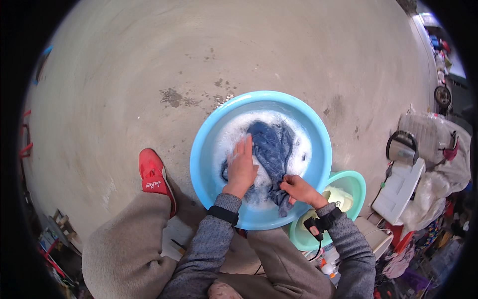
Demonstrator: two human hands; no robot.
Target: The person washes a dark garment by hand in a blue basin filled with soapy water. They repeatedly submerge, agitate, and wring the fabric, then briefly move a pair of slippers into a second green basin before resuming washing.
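Note:
A light-blue plastic basin (pixel 261 97) sits on the floor in front of me, with soapy water and white suds (pixel 233 125) inside. Wet dark-blue cloth (pixel 272 149) lies across the suds, partly under water. My right hand (pixel 300 190) pinches the cloth near the basin's lower right side, where one end bunches up by the rim. Over the left part of the suds is my left hand (pixel 242 164), palm down with its fingers extended and some foam on them. It holds nothing that I can see. More dark cloth shows beside and beneath it.
A mint-green basin (pixel 359 183) with pale yellow slippers (pixel 341 198) stands at the lower right, close to the blue one. Bottles (pixel 328 261) are near my right forearm. Clutter and plastic sheeting (pixel 429 194) line the right side. My red shoe (pixel 155 170) rests on the concrete floor (pixel 123 86).

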